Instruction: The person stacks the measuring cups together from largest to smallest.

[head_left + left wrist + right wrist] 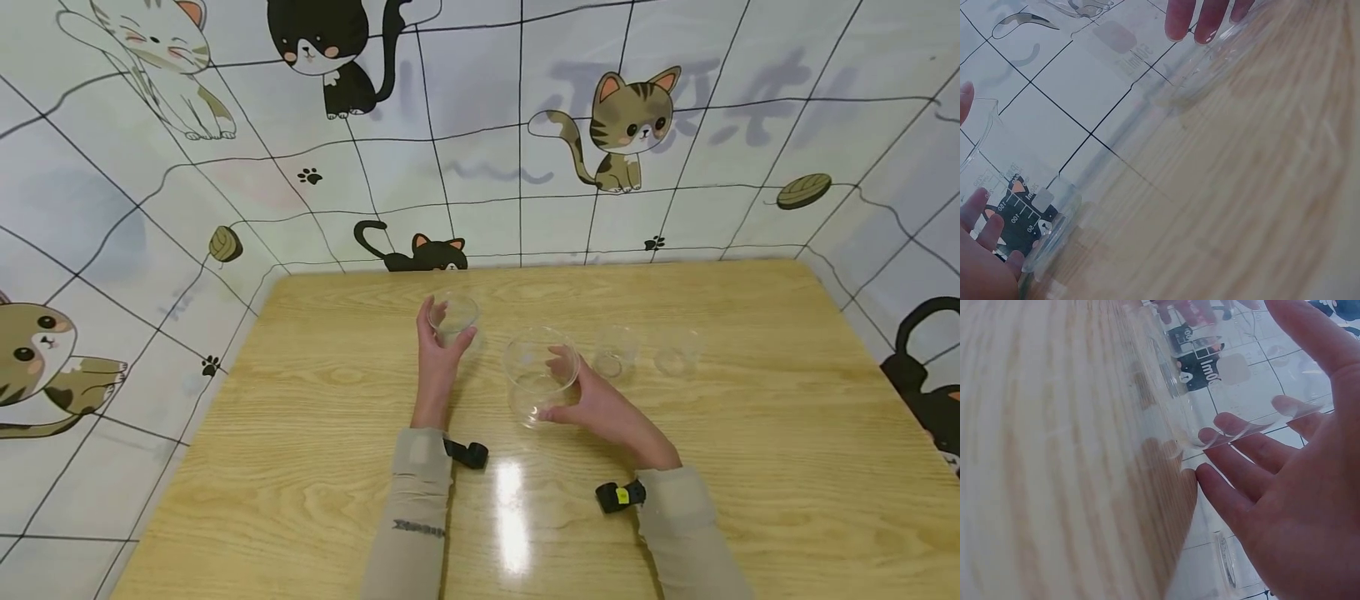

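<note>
At the middle left of the table, my left hand (441, 350) holds a clear glass beaker (459, 313) with its thumb on the right and its fingers on the far left side. Marked scale lines show on that beaker (1035, 200) in the left wrist view. To its right stands a wider clear beaker (534, 387), gripped on its right side by my right hand (600, 404), thumb in front. Through the glass, several right-hand fingers (1235, 462) show around its side in the right wrist view. A gap separates the two held beakers.
Two smaller clear beakers (613, 363) (677, 360) stand to the right of my right hand, hard to see against the wood. The wooden table (337, 500) ends at a cat-patterned cloth (495, 225) rising at the back and sides.
</note>
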The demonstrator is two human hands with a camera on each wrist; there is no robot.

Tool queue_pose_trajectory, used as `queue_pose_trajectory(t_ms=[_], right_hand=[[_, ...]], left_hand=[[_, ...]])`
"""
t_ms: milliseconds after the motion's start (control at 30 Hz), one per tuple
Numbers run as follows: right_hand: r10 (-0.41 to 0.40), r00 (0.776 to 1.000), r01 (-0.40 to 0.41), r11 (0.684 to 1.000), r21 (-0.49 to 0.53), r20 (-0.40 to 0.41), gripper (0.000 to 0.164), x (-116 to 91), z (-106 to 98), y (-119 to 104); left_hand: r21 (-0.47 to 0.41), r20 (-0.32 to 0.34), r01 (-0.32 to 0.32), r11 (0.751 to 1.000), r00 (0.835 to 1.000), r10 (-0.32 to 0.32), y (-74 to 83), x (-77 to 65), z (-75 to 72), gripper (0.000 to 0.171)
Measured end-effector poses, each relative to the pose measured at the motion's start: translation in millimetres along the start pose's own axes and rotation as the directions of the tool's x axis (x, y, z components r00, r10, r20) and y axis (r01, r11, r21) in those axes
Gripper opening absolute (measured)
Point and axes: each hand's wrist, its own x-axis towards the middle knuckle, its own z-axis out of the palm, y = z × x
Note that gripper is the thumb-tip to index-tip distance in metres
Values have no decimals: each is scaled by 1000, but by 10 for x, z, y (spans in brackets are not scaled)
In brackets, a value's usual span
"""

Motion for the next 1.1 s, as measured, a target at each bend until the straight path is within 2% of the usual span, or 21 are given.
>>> queue_pose_trajectory(t_ms=[300,867,1100], right_hand=[[0,1000,0,1000,-2,1,88,-4,-11,9],[1,1000,-1,1000,10,1,88,-6,-13,12],[-2,1000,2,1000,2,1,90,4,-5,21]], left_hand=[[4,13,-32,999,999,32,-1,16,15,75],[-22,27,-3,1000,1000,4,3,-1,26,77],[-77,39,18,997,999,-15,-21,-5,24,78]])
